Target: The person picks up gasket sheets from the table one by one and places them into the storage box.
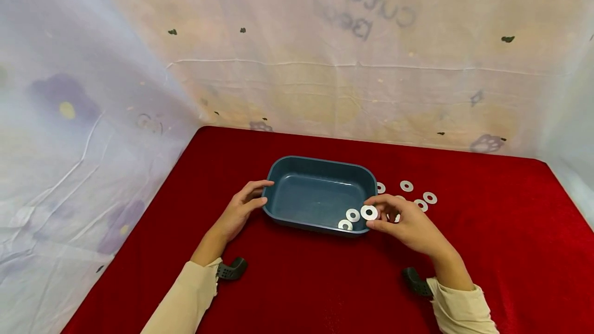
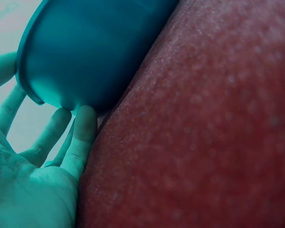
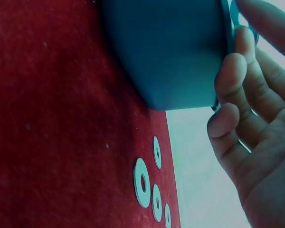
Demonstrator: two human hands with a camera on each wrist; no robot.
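A dark blue rectangular tray [image 1: 320, 197] sits on the red cloth, with two flat metal washers [image 1: 352, 215] inside its near right corner. My left hand [image 1: 236, 213] is at the tray's left end, fingers fairly straight. In the left wrist view its fingertips [image 2: 87, 118] touch the outer wall of the tray [image 2: 92, 52]. Thumb and index finger of my right hand [image 1: 408, 223] pinch another washer [image 1: 369, 213] over the right rim. The other right fingers [image 3: 230, 71] are curled beside the tray's outer wall [image 3: 180, 61] in the right wrist view.
Several loose washers [image 1: 429, 198] lie on the red cloth [image 1: 320, 287] to the right of the tray, some partly hidden behind my right hand. A pale printed curtain [image 1: 297, 92] rises behind the table and along both sides.
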